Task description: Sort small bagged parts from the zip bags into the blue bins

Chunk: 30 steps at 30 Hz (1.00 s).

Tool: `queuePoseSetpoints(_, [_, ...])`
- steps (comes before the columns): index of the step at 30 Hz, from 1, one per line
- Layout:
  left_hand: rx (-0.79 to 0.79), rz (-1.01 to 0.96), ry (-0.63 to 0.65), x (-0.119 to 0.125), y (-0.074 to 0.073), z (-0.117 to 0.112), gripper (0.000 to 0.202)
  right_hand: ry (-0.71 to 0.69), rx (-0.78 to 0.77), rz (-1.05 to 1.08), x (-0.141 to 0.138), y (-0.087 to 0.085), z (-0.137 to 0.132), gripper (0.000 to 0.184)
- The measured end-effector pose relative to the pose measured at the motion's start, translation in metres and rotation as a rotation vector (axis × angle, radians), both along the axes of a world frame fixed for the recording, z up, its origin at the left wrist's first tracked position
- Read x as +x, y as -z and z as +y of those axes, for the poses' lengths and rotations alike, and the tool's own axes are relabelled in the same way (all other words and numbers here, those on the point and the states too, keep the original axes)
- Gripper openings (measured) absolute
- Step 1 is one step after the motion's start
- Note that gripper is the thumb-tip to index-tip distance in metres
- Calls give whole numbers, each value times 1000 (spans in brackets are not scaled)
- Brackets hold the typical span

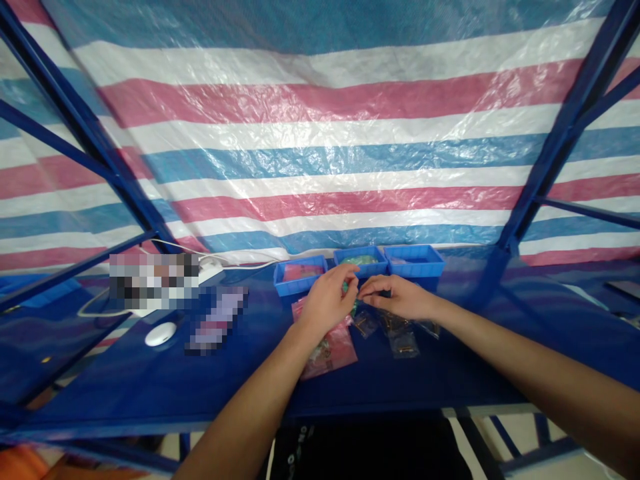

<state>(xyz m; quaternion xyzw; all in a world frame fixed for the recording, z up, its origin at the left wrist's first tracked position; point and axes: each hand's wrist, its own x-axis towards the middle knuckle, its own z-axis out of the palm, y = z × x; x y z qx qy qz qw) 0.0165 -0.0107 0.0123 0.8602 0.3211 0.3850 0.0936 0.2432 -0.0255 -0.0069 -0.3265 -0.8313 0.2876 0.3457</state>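
Observation:
My left hand [327,298] and my right hand [400,295] meet fingertip to fingertip over the blue table [150,380], just in front of the middle blue tray [361,260]. Both pinch a small greenish item [351,293] between them; it is too small to name. Pink plastic bags [330,350] lie under my left wrist. Several small clear bags [403,340] holding brownish parts lie below my right hand.
Three blue trays stand in a row at the table's back: left [299,275] with pink contents, middle with green, right [415,260]. A white round device [161,333] and a white cable [235,263] lie at left. Blue frame bars [560,147] and a striped tarp [320,133] enclose the space.

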Motion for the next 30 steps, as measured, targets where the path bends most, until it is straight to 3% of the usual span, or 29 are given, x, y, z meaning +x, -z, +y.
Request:
queuePoseSetpoints(7, [-2,-8,-9,0,-1,-1,28,180,17,115,15,-7,2,28])
queuePoseSetpoints(11, [-22,17,-6,0,2,0,39,225,41,189,20,-17,-6,28])
queuePoseSetpoints(16, [-29,4,-7,0,2,-1,51,190,-15,303,16,-25,-16,30])
queuePoseSetpoints(21, [-74,-64,7,1,-6,-4,31,155,-63,399,13,-26,-18,28])
queuePoseSetpoints(25, [-130,-174,26,2,-9,-7,31,174,-122,530,8,-18,-14,32])
queuePoseSetpoints(30, [-136,-209,95,2,-8,-8,23,112,-190,461,4,-9,-14,32])
